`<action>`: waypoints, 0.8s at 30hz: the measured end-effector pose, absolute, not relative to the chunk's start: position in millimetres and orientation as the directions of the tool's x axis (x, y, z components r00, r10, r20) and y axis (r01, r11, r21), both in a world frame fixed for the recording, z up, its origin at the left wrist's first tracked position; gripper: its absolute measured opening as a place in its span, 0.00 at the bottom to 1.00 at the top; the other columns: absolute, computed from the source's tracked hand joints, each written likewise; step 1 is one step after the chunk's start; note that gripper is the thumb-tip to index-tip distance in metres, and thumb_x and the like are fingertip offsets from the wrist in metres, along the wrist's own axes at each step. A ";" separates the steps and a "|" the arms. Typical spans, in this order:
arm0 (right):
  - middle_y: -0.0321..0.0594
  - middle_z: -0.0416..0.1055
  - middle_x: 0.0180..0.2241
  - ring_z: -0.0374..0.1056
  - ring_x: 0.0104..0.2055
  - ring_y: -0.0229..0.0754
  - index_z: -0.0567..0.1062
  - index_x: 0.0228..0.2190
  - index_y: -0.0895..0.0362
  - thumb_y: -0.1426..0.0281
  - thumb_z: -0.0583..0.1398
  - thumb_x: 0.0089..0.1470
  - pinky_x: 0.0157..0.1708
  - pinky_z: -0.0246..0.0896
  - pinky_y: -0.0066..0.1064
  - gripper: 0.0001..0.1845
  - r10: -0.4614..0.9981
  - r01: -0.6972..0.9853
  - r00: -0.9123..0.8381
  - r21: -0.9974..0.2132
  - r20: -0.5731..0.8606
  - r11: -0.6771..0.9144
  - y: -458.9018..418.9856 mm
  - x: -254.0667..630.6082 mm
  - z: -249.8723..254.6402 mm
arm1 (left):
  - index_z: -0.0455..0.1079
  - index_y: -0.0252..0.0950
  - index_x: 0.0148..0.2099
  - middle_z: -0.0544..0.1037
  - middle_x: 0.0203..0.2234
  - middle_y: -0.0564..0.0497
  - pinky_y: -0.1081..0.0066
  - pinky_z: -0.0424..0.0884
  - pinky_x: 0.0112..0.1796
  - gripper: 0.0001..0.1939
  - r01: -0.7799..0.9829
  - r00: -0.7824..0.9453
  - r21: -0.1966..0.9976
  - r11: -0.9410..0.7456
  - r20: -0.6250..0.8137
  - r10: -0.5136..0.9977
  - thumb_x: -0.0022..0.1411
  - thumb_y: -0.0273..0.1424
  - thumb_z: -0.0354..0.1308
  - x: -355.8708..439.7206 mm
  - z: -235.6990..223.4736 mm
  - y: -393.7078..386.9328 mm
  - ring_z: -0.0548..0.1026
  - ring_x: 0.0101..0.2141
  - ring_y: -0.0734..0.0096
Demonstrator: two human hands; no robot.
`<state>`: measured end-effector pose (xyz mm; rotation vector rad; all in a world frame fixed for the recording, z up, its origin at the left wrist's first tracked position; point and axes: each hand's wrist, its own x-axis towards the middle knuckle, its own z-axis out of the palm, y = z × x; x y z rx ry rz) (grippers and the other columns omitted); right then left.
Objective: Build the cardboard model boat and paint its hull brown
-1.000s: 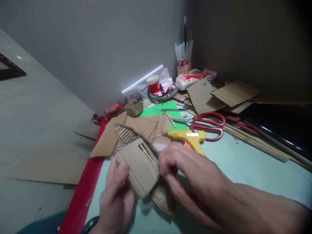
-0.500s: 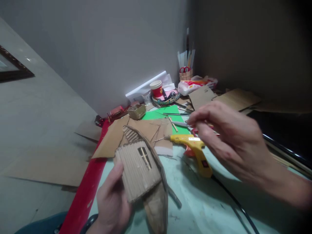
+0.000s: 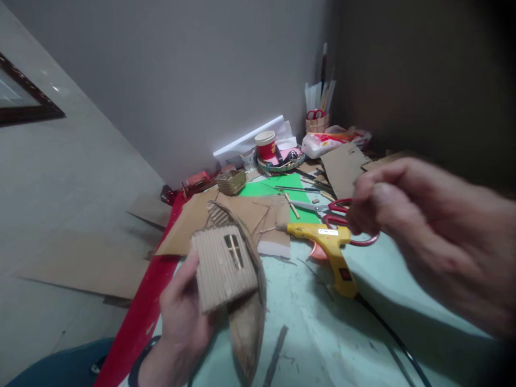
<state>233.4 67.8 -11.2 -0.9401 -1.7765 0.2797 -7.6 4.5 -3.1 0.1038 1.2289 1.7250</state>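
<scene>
My left hand (image 3: 185, 317) grips a small cardboard model boat (image 3: 248, 338), whose corrugated cardboard cabin (image 3: 221, 282) has a cut-out window with a thin cross-shaped frame. The boat is tilted, its pointed hull hanging towards me. My right hand (image 3: 419, 231), slightly blurred, is raised over the right side of the table. Its fingers are curled and pressed together; whatever they may hold is hidden. Just left of them lie red-handled scissors (image 3: 336, 212) and a yellow hot glue gun (image 3: 334, 236), nozzle pointing left.
Cardboard sheets (image 3: 187, 228) and green paper (image 3: 258, 186) cover the table's far part. Behind stand a small corrugated box (image 3: 231, 184), a red paper cup (image 3: 265, 148) on a round tray, and a holder with scissors and sticks (image 3: 317, 124). The glue gun's cord (image 3: 391, 336) runs towards me.
My right hand has moved right and closer to me, uncovering the scissors' red handles. My left hand has shifted the boat slightly left. The view has turned a little.
</scene>
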 end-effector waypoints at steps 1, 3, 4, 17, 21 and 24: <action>0.32 0.64 0.22 0.62 0.20 0.32 0.68 0.34 0.55 0.70 0.50 0.66 0.20 0.54 0.25 0.09 0.709 0.467 -0.181 -0.575 0.682 0.672 62.1 226.3 -9.5 | 0.80 0.37 0.35 0.84 0.25 0.48 0.63 0.81 0.28 0.13 -0.630 -0.537 0.775 -0.043 -0.394 0.746 0.61 0.31 0.53 -8.4 -4.8 6.1 0.81 0.23 0.61; 0.32 0.65 0.21 0.61 0.18 0.31 0.69 0.33 0.57 0.72 0.51 0.65 0.20 0.54 0.24 0.09 0.690 0.471 -0.277 -0.531 0.669 0.704 55.9 216.4 -8.4 | 0.80 0.38 0.40 0.85 0.29 0.49 0.66 0.81 0.29 0.11 -0.598 -0.559 0.795 -0.104 -0.321 0.765 0.62 0.32 0.56 -11.4 -8.7 9.6 0.83 0.28 0.62; 0.32 0.66 0.22 0.61 0.18 0.31 0.69 0.33 0.57 0.73 0.50 0.66 0.21 0.55 0.24 0.10 0.679 0.459 -0.328 -0.517 0.657 0.723 55.5 213.7 -9.1 | 0.79 0.38 0.42 0.85 0.31 0.49 0.66 0.81 0.30 0.11 -0.589 -0.564 0.797 -0.135 -0.285 0.775 0.62 0.32 0.57 -13.6 -11.0 11.2 0.83 0.30 0.62; 0.33 0.62 0.22 0.58 0.22 0.36 0.65 0.25 0.55 0.65 0.53 0.69 0.22 0.49 0.29 0.19 0.586 0.367 -0.746 -0.539 0.315 0.758 55.6 225.9 -20.9 | 0.79 0.38 0.46 0.85 0.37 0.50 0.65 0.81 0.40 0.12 -0.536 -0.564 0.816 -0.218 -0.154 0.811 0.62 0.32 0.58 -25.8 -20.1 22.5 0.82 0.38 0.63; 0.39 0.68 0.37 0.65 0.35 0.41 0.69 0.34 0.54 0.75 0.54 0.65 0.34 0.61 0.32 0.08 0.521 0.377 -0.849 -0.593 0.086 0.712 46.3 226.7 -23.9 | 0.78 0.38 0.48 0.85 0.37 0.49 0.65 0.81 0.39 0.13 -0.557 -0.537 0.805 -0.202 -0.164 0.828 0.62 0.31 0.59 -27.3 -21.5 21.3 0.82 0.37 0.62; 0.43 0.68 0.41 0.64 0.40 0.44 0.71 0.38 0.56 0.79 0.53 0.62 0.38 0.63 0.36 0.09 0.522 0.381 -0.847 -0.570 0.101 0.728 41.9 210.0 -23.1 | 0.78 0.39 0.48 0.85 0.36 0.51 0.68 0.80 0.40 0.14 -0.562 -0.525 0.798 -0.219 -0.140 0.839 0.60 0.31 0.61 -27.5 -24.4 21.4 0.83 0.35 0.64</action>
